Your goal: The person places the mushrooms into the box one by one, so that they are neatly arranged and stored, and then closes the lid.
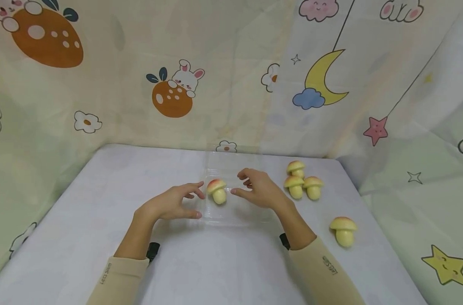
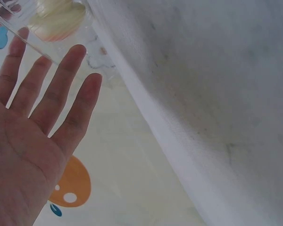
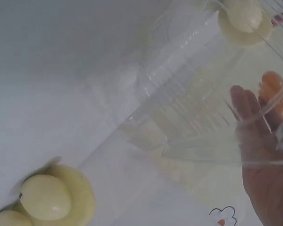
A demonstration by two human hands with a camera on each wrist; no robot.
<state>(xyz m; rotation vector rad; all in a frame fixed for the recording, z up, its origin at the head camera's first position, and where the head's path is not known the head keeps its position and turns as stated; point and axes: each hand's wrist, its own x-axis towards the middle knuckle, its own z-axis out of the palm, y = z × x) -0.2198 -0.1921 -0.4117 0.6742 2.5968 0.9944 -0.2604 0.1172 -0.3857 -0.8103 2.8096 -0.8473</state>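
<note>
"Lets Slim" — left sleeve (image 1: 120, 279), right sleeve (image 1: 320, 273)

Left grip (image 1: 167, 205) and right grip (image 1: 260, 191) relaxed

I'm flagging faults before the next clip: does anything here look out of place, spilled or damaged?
Nothing looks spilled or visibly damaged. The only mild oddity is the lone mushroom at the right, apart from the three clustered mushrooms and nearer the person; that may be ordinary placement.

"Where's the right hand (image 3: 266, 169)?"
"At the right, fingers (image 3: 244, 106) seen through the clear plastic container (image 3: 193, 106)."
"Mushrooms?"
"One mushroom (image 3: 245, 19) at upper right; a mushroom pair (image 3: 47, 197) at lower left."
</note>
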